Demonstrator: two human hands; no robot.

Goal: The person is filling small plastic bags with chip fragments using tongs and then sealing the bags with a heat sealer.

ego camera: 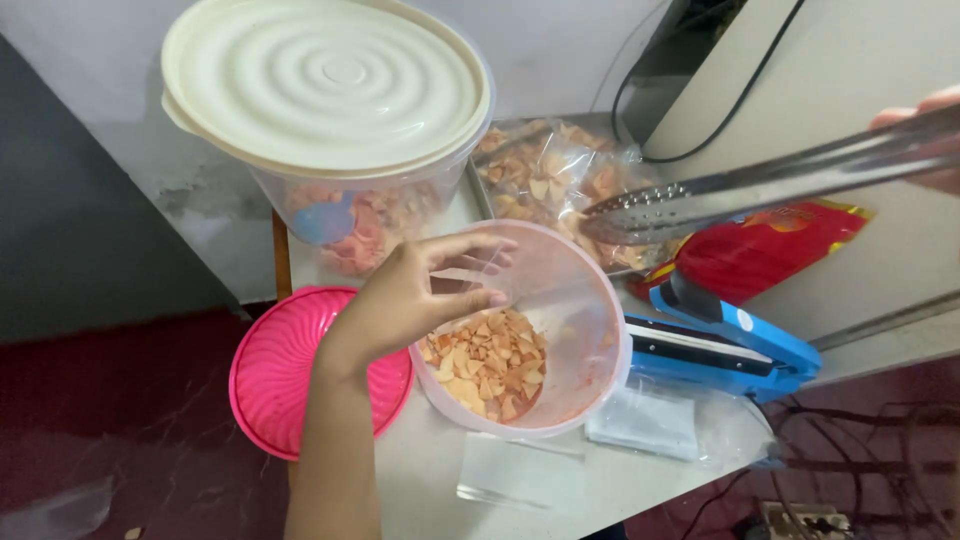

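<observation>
Gripping the rim of a clear tub [575, 300] at frame centre, the left hand [410, 300] has its fingers curled over the edge. Chips [488, 362] cover only the tub's bottom, so it looks mostly emptied. At the upper right, the right hand [925, 115], largely cut off, holds metal tongs [760, 185] near a filled bag [550, 180]; its finger spread is unclear.

chips [490, 362] in tub [590, 330] | lid [285, 370] left of tub | sealer [730, 345] right | lidded container [330, 90] behind
</observation>
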